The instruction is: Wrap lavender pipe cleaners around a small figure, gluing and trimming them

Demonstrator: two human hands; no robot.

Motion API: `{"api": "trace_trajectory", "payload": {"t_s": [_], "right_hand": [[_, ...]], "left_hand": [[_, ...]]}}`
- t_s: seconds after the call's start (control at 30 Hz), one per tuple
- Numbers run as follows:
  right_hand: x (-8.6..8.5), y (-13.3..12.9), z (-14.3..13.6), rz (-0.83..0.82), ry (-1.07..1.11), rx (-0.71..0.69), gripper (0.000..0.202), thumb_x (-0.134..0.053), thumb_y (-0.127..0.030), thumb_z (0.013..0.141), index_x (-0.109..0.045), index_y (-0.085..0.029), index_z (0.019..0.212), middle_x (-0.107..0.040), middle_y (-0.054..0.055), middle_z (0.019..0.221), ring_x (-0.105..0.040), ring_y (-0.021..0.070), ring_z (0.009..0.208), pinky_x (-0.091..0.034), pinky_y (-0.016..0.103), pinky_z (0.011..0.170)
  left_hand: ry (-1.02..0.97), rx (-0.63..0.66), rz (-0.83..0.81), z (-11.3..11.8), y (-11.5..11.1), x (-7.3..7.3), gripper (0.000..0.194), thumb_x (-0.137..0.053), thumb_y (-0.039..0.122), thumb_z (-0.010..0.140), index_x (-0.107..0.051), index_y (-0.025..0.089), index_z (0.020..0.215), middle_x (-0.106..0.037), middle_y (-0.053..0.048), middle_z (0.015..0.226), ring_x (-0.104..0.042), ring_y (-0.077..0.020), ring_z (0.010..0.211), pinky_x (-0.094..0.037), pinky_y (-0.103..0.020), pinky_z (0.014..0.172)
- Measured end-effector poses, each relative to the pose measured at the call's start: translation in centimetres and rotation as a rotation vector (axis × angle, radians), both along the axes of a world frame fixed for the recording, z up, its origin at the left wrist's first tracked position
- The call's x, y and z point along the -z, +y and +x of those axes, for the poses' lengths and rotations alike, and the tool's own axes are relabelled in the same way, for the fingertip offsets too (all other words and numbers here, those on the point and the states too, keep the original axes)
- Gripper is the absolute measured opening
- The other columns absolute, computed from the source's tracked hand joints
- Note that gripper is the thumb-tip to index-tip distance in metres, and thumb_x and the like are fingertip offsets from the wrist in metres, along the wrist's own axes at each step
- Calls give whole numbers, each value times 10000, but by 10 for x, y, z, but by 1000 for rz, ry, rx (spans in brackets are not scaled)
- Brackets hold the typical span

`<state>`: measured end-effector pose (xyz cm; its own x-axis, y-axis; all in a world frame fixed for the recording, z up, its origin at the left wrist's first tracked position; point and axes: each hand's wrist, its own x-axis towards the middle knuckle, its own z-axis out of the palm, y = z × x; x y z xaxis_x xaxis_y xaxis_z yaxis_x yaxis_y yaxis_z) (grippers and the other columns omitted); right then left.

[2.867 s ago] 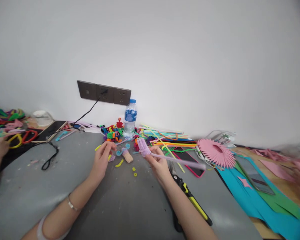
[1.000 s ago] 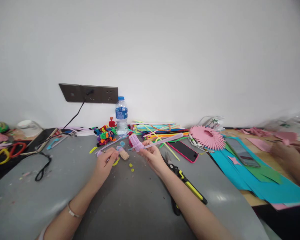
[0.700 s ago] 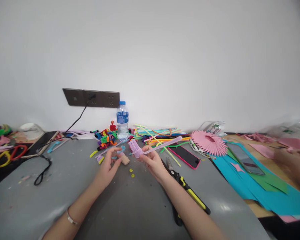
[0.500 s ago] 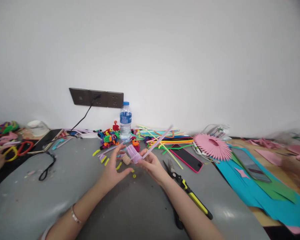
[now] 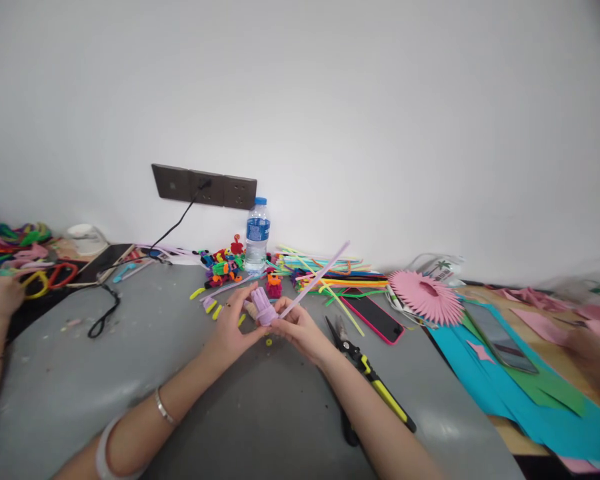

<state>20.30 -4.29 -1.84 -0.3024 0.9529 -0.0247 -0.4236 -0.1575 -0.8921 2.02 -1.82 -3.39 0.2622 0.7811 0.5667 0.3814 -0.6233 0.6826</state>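
A bundle of lilac pipe cleaners [image 5: 263,307] is held between both hands above the grey mat [image 5: 260,400]. My left hand [image 5: 233,320] grips its left side and lower end with thumb and fingers. Pinched round the bundle's lower right is my right hand [image 5: 300,331]; a long lilac stem [image 5: 320,277] slants up and right from there. A beige piece [image 5: 251,309] shows partly behind my left fingers. Short yellow pieces [image 5: 217,312] lie beyond my left hand, and a tiny yellow ring [image 5: 269,342] lies just below the hands.
Pliers [image 5: 380,387] lie beside my right forearm. Behind are a water bottle [image 5: 257,237], colourful pipe cleaners [image 5: 350,280], a pink-edged phone [image 5: 375,319] and a pink paper fan [image 5: 425,297]. Other people's hands show at left [image 5: 0,300] and right [image 5: 593,353].
My left hand has moved in and closed on the lilac bundle, which now stands more upright. The view has shifted slightly. The hand at the far left has moved up.
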Motion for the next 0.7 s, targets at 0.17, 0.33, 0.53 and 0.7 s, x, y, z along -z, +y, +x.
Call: {"api": "trace_trajectory", "payload": {"t_s": [0.17,0.33,0.53,0.7], "right_hand": [[-1,1,3,6,19,-40,355,-870,-329,700,-618,-201,916,-709,-2,896,-713,139,770,-586,285,781],[-3,1,5,-20,7,-9,332,-858,-374,710,-648,-186,886,-672,-19,815,-687,121,733,-593,253,719],[-2,1,4,-17,-11,-4,319,-861,-358,711,-614,-184,813,-639,-36,763,-655,107,674,-578,243,692],[2,4,4,-21,0,-25,317,-853,-360,725,-601,-183,802,-642,-31,763,-657,105,662,-573,241,696]], "left_hand": [[37,28,51,-4,1,-2,603,-720,233,771,-503,235,1333,-613,-124,1307,-590,-301,1216,-512,-452,987],[115,48,83,-5,-3,-10,603,-715,211,765,-504,234,1329,-596,-135,1312,-565,-309,1245,-476,-478,1049],[163,64,83,-5,-4,-10,592,-700,227,790,-500,256,1347,-593,-125,1321,-563,-309,1244,-476,-484,1056],[161,78,106,-6,-3,-6,631,-691,178,776,-492,284,1366,-598,-109,1317,-564,-296,1250,-491,-456,1052]]}}
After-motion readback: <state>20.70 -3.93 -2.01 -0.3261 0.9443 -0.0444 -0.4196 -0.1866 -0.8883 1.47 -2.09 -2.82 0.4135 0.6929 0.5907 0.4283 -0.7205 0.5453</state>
